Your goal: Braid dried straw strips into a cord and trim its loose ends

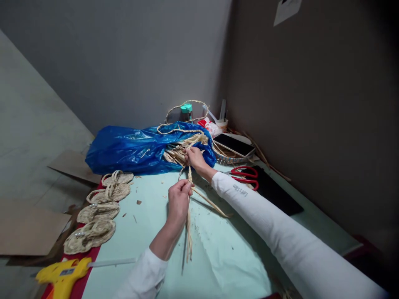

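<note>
My left hand (180, 201) is closed in a pinch on a pale straw braid (190, 174), over the middle of the table. Loose strands (188, 236) hang below it, and one points off to the right. Farther up, my right hand (197, 159) pinches the same braid in front of the open mouth of a blue plastic bag (124, 147). Dry straw (174, 153) sticks out of the bag. A long thin braided cord (187, 101) loops over the bag and stands up behind it.
Coiled straw pieces (96, 211) line the left table edge, above a yellow glue gun (67, 276). Red-handled scissors (249, 178) lie right of my right hand, near a black flat sheet (277, 193). A phone (233, 144) rests on a round tray (233, 160). Behind is a green-lidded jar (186, 109).
</note>
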Demonstrator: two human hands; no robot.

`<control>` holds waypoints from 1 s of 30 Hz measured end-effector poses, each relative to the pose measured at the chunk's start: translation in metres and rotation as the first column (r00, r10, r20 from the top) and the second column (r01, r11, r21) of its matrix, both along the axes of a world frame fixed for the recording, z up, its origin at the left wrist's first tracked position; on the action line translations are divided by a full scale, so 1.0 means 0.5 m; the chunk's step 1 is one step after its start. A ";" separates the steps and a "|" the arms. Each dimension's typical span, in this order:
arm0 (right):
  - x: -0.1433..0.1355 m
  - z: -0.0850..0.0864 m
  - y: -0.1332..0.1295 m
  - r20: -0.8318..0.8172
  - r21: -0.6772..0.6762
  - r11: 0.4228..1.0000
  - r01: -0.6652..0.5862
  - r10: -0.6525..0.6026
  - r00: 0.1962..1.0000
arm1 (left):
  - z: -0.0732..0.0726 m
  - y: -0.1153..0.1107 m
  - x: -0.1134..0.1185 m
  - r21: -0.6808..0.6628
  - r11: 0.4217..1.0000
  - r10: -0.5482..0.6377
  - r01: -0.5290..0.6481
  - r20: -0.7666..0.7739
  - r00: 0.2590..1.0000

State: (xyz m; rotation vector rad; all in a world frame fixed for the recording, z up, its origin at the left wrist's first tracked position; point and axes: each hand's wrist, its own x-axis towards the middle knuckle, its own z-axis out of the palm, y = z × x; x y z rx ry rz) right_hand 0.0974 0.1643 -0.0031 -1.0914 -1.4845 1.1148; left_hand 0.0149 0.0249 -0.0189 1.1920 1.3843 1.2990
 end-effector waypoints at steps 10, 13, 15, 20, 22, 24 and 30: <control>0.143 0.019 -0.129 -0.139 -0.184 0.969 -0.163 0.138 0.981 | 0.001 -0.014 0.019 -0.085 0.988 -0.116 0.131 0.158 0.981; 0.163 0.001 -0.209 -0.029 -0.179 0.945 -0.272 0.272 0.962 | 0.004 -0.019 0.029 -0.033 0.989 -0.139 0.147 0.186 0.973; 0.157 -0.005 -0.246 0.135 -0.094 0.941 -0.325 0.335 0.932 | 0.008 -0.023 0.033 0.014 0.989 -0.149 0.149 0.194 0.970; 0.145 0.006 -0.272 0.338 0.096 0.966 -0.241 0.196 0.921 | 0.022 -0.039 0.036 0.087 0.992 -0.105 0.095 0.118 0.988; 0.152 0.006 -0.274 0.274 0.073 0.963 -0.259 0.231 0.934 | 0.024 -0.044 0.037 0.102 0.991 -0.093 0.084 0.092 0.991; 0.159 0.002 -0.277 0.191 0.053 0.960 -0.276 0.261 0.946 | 0.023 -0.047 0.038 0.112 0.990 -0.091 0.081 0.087 0.992; 0.162 -0.012 -0.273 0.088 0.067 0.960 -0.271 0.265 0.960 | 0.023 -0.050 0.036 0.101 0.984 -0.156 0.147 0.088 0.984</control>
